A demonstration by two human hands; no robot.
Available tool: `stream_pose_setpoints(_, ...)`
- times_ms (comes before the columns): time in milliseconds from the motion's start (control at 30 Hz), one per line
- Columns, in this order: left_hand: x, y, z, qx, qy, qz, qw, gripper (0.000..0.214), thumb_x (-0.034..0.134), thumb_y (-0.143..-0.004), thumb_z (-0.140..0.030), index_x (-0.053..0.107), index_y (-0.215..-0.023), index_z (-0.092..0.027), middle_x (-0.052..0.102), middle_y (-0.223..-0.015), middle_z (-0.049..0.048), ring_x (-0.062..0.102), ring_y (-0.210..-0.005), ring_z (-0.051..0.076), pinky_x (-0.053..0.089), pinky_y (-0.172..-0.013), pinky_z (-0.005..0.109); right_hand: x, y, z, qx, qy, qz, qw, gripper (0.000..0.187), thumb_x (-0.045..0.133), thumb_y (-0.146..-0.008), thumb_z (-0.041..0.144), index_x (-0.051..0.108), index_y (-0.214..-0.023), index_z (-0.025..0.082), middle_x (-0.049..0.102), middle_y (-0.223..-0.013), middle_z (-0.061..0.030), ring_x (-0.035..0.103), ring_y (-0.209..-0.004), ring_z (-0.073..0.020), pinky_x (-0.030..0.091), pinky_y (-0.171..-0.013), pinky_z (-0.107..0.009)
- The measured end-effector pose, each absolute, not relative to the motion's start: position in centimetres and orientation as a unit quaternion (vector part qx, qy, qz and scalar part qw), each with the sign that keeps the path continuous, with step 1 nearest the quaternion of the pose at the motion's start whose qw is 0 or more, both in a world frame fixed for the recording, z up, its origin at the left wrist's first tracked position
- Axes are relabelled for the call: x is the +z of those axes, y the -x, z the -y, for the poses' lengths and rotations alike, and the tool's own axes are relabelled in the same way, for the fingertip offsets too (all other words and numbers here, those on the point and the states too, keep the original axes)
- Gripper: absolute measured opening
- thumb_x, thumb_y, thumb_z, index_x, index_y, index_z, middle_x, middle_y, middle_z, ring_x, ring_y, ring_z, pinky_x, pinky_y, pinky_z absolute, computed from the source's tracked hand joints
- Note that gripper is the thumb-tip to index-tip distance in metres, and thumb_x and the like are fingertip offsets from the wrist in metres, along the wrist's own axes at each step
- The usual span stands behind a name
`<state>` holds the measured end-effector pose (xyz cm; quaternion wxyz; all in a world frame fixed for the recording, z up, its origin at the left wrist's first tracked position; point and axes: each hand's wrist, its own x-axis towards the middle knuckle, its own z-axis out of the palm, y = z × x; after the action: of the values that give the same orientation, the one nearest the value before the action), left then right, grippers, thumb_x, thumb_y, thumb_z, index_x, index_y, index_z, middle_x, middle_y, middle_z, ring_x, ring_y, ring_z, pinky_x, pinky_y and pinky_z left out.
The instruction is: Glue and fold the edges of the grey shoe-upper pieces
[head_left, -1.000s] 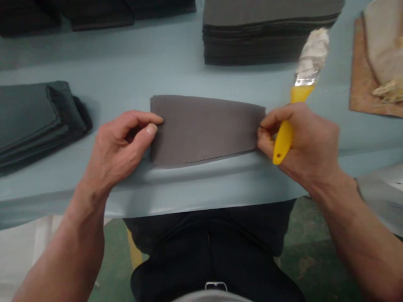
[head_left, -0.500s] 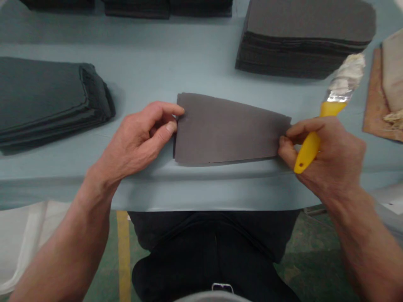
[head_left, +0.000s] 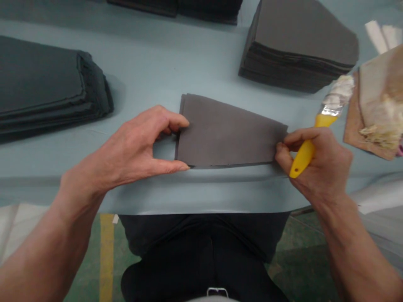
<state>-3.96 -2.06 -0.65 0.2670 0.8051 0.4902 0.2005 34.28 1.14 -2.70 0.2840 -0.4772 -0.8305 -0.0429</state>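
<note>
In front of me lies a small layered set of dark grey, tapered sheets, its wide end to the left. My left hand is open at that wide end, thumb at the near corner and index finger on the left edge. My right hand is closed round a yellow-handled paintbrush, bristles up and coated in a pale, thick substance. Thumb and fingertip of that same hand touch the narrow right end of the sheets. The sheets' material is not plain.
A tall stack of grey pieces stands at the back right, and a dark green stack at the left. Black stacks line the far side. A brown board with pale, crusted residue lies right of the brush on the blue-green table cover.
My left thumb has moved away from the index finger, down to the near corner of the sheets. The right hand keeps the brush at the narrow end. The view has shifted slightly.
</note>
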Motion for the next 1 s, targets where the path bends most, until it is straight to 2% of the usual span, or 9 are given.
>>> stream_pose_setpoints(67,-0.7,3.85,2.12,0.207,-0.808,-0.488,0.258,0.058,0.064,-0.101,-0.069,0.064,-0.135,-0.022,0.067,-0.12,0.0036,0.064,-0.103,0.02,0.056,-0.1,0.035,-2.64,-34.23,-1.13,-0.044,0.477,0.83,0.285,0.019,0.074,-0.08,0.023,0.064,-0.095,0.03,0.079,-0.077,0.0001,0.073,-0.059,-0.0162,0.051,-0.056,-0.026)
stream_pose_setpoints(267,-0.68,3.61,2.12,0.203,-0.808,-0.484,0.267,0.06,0.064,-0.1,-0.071,0.066,-0.138,-0.024,0.07,-0.128,0.0055,0.065,-0.115,0.026,0.055,-0.109,0.042,-2.73,-34.01,-1.06,-0.027,0.496,0.817,0.294,0.014,0.074,-0.08,0.025,0.067,-0.092,0.029,0.081,-0.078,-0.0009,0.075,-0.06,-0.0186,0.055,-0.058,-0.029)
stream_pose_setpoints(433,-0.71,3.61,2.13,0.199,-0.818,-0.485,0.239,0.052,0.067,-0.101,-0.062,0.066,-0.137,-0.024,0.071,-0.126,0.0064,0.066,-0.112,0.025,0.057,-0.105,0.044,-2.59,-33.91,-0.95,-0.012,0.499,0.813,0.3,0.011,0.073,-0.082,0.026,0.066,-0.09,0.028,0.08,-0.078,-0.0013,0.074,-0.06,-0.0173,0.055,-0.059,-0.028)
stream_pose_setpoints(533,-0.62,3.65,2.2,0.2,-0.817,-0.485,0.238,0.05,0.068,-0.102,-0.059,0.065,-0.137,-0.024,0.071,-0.126,0.0059,0.066,-0.112,0.025,0.057,-0.105,0.044,-2.36,-33.85,-0.89,0.0,0.489,0.82,0.3,0.011,0.073,-0.085,0.025,0.065,-0.092,0.028,0.078,-0.077,0.0015,0.074,-0.061,-0.0162,0.055,-0.06,-0.027)
stream_pose_setpoints(700,-0.74,3.86,2.25,0.218,-0.808,-0.482,0.258,0.049,0.073,-0.098,-0.06,0.063,-0.137,-0.031,0.071,-0.125,0.0035,0.069,-0.114,0.026,0.058,-0.103,0.039,-2.27,-33.74,-0.83,0.02,0.483,0.827,0.288,0.01,0.072,-0.088,0.024,0.065,-0.094,0.028,0.075,-0.075,0.0039,0.073,-0.061,-0.0173,0.057,-0.059,-0.028)
stream_pose_setpoints(1000,-1.21,3.03,2.58,0.231,-0.806,-0.501,0.216,0.034,0.066,-0.105,-0.043,0.062,-0.133,-0.026,0.071,-0.123,0.0049,0.071,-0.114,0.024,0.057,-0.104,0.039,-2.28,-33.74,-0.7,0.014,0.483,0.827,0.287,0.011,0.072,-0.09,0.023,0.064,-0.097,0.028,0.077,-0.08,0.0027,0.074,-0.064,-0.0178,0.058,-0.061,-0.029)
